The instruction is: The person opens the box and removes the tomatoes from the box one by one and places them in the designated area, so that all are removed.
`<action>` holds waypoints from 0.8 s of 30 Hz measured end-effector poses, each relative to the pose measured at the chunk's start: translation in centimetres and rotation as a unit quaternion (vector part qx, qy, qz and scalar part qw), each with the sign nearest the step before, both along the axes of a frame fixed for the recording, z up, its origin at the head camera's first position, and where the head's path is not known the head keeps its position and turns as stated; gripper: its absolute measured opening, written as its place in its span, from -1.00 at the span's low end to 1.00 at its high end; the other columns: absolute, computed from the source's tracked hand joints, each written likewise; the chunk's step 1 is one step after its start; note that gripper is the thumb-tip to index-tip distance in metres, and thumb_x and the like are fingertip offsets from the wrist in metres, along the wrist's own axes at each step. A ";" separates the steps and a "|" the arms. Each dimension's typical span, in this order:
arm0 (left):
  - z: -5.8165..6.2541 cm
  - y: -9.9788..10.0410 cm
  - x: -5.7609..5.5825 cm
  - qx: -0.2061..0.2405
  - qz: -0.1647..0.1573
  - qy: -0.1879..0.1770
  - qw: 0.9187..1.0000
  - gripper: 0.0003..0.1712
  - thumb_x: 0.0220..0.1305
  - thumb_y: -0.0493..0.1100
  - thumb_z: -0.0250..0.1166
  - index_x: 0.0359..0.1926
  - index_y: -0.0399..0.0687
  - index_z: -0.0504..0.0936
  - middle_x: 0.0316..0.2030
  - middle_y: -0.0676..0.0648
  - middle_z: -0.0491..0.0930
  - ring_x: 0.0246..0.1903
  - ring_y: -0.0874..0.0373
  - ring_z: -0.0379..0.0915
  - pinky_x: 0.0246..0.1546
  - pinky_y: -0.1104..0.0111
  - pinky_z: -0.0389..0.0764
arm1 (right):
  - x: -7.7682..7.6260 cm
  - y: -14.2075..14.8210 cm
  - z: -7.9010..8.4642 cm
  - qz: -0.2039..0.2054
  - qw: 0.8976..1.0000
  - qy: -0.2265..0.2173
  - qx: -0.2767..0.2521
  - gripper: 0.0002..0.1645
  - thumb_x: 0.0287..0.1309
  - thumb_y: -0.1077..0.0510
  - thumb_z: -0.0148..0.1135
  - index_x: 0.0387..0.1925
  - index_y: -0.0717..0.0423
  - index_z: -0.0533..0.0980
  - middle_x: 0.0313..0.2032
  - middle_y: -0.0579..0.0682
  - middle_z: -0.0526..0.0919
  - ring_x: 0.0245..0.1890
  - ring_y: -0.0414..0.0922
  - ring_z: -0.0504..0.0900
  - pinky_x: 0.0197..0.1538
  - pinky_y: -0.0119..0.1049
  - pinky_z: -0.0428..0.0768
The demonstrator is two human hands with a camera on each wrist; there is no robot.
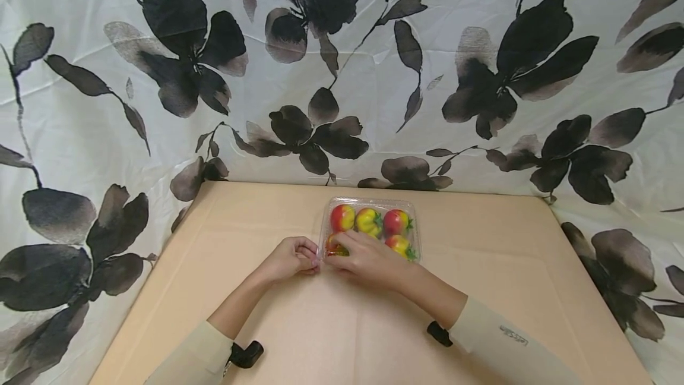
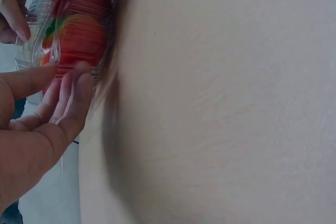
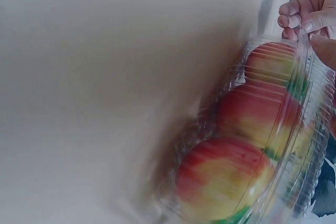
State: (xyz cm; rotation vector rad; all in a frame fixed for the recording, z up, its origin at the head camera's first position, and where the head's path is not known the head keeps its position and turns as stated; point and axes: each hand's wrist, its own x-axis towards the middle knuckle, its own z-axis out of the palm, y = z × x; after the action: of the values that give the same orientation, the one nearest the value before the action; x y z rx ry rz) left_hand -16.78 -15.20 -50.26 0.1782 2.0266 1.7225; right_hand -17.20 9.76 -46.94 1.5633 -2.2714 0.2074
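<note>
Left hand: pinching the clear box rim
Right hand: grip, I can't tell
Fruit: uneven tugs could tip it

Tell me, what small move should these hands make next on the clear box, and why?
Perhaps the right hand should gently lift the rim while the left hand steadies it. The left hand pinches the near-left corner of the clear box, the right hand's fingers are close beside that corner, and red-and-yellow fruit shows through the plastic.
</note>
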 end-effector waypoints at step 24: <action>3.9 0.3 -0.2 -0.125 0.063 0.177 0.974 -0.65 0.27 -0.41 0.38 0.07 -0.32 0.56 0.02 -0.39 0.62 0.04 -0.26 0.61 0.07 0.14 0.73 | -0.3 8.7 2.1 -0.072 0.992 -0.090 -0.047 -0.38 -0.06 0.07 0.67 0.11 -0.05 0.69 0.08 0.04 0.65 0.13 -0.04 0.59 0.16 -0.12 0.75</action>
State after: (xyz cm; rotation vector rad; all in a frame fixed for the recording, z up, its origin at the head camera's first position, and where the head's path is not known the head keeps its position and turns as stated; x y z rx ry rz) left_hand -16.96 -14.93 -46.37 0.2970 2.5444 1.5740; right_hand -17.48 18.45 -44.83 1.3764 -2.4609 0.4260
